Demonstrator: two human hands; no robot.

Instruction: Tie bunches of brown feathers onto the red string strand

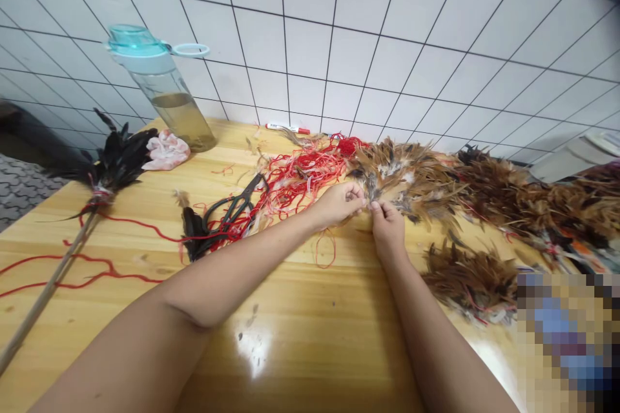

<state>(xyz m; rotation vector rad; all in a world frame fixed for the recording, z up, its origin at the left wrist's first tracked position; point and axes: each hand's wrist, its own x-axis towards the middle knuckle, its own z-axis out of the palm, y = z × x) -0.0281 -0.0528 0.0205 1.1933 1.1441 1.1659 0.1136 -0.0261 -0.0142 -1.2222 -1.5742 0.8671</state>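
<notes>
My left hand (341, 202), at the middle of the frame, has thumb and finger pinched together. My right hand (389, 226), just beside it, is pinched too; what sits between the tips is too small to tell. Both are at the lower left edge of the brown feathers (416, 174), right of centre.

one left hand (341, 203) and one right hand (389, 229) mid-frame. at least three brown feather bunches (416, 171), centre to right, merging. two black feather bunches (128, 153) and one stick (36, 312), left. one bottle (177, 103), upper left; one crumpled cloth (167, 150) below. one pair of scissors (249, 190), one marker (288, 129), one red string heap (303, 173), near centre.
</notes>
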